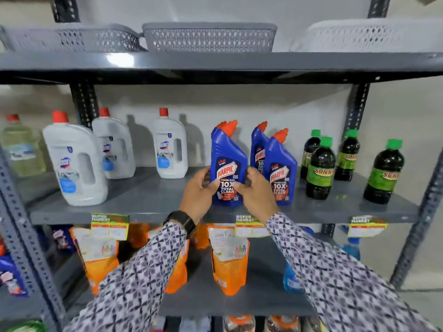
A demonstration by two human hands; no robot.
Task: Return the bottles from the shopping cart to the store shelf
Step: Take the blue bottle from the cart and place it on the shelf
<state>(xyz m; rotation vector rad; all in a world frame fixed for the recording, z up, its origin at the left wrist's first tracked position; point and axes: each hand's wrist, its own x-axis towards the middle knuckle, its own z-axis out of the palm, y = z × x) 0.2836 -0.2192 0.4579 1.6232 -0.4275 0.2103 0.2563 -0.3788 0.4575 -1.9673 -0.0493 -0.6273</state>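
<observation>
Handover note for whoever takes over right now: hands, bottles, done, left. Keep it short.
Left hand and right hand: both gripping the front blue Harpic bottle, upright, base on or just above the middle shelf.
Already on that shelf: two more Harpic bottles to its right, white Domex bottles to the left, green-capped Sunny bottles far right.
Left: release this bottle, check it stands. The cart is out of view, so remaining bottles are unknown.

shelf: grey painted metal, matt | Harpic bottle: glossy blue plastic (paper-look label)
</observation>
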